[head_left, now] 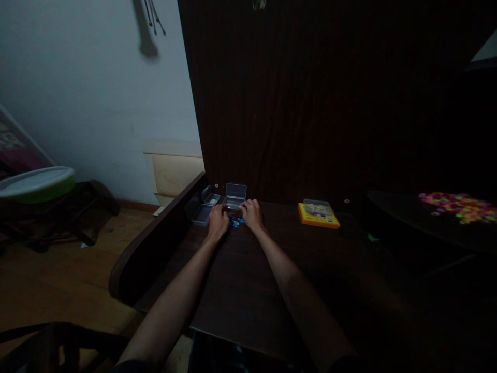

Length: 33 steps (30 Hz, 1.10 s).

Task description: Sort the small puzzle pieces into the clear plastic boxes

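Dark wooden bench (240, 290), backed by a dark upright panel (310, 103). Near the far left corner, three small clear containers close together: an open clear box (235, 196) with lid raised, a smaller clear box (212, 199) just beside it, a flat clear tray (202, 214) nearest the edge. Just in front of these, a little heap of blue pieces (235, 221). Well to the right, a flat yellow box (318, 219); farther right, a small green scrap (373, 238).

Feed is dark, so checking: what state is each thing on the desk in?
Clear box: open, lid raised.
Small clear box: open.
Blue pieces: loose, between the hands.
Left hand: palm down, grip unclear.
Right hand: palm down, grip unclear.
Yellow box: flat, clear tub on top.
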Each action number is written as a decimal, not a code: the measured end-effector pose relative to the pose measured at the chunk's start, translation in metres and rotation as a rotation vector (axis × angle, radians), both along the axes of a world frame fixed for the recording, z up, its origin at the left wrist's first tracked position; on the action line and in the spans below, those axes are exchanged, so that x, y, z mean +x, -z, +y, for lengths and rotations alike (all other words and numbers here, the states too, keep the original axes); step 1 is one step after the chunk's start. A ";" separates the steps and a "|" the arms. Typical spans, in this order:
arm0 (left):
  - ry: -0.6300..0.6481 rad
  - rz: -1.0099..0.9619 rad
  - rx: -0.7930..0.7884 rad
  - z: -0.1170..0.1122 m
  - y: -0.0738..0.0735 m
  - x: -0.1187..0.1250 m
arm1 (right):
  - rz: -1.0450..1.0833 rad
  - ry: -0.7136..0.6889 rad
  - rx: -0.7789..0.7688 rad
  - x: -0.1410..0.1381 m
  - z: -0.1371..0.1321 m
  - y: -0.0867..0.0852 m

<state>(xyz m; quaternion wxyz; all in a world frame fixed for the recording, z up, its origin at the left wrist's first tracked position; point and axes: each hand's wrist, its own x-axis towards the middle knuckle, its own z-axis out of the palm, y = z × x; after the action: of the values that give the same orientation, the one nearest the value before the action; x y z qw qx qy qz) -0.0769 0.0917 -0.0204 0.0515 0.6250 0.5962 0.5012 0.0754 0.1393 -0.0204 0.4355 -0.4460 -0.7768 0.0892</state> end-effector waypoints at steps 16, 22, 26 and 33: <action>0.141 0.137 -0.199 -0.012 -0.016 0.012 | 0.702 -0.046 -0.410 0.011 0.006 0.007; 0.320 0.423 -0.233 -0.018 -0.015 0.018 | 0.755 -0.115 -0.428 0.036 -0.026 0.007; 0.344 0.454 -0.248 -0.018 -0.015 0.018 | 0.678 -0.136 -0.399 0.079 -0.046 0.002; 0.368 0.473 -0.169 -0.019 -0.013 0.018 | 0.272 0.107 -0.086 0.186 -0.049 -0.019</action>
<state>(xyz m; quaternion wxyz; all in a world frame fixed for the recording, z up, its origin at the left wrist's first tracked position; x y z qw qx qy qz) -0.0591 0.0732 -0.0070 0.0528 0.8153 0.5080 0.2728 0.2612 0.0898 -0.0009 0.5214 -0.4886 -0.6813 0.1587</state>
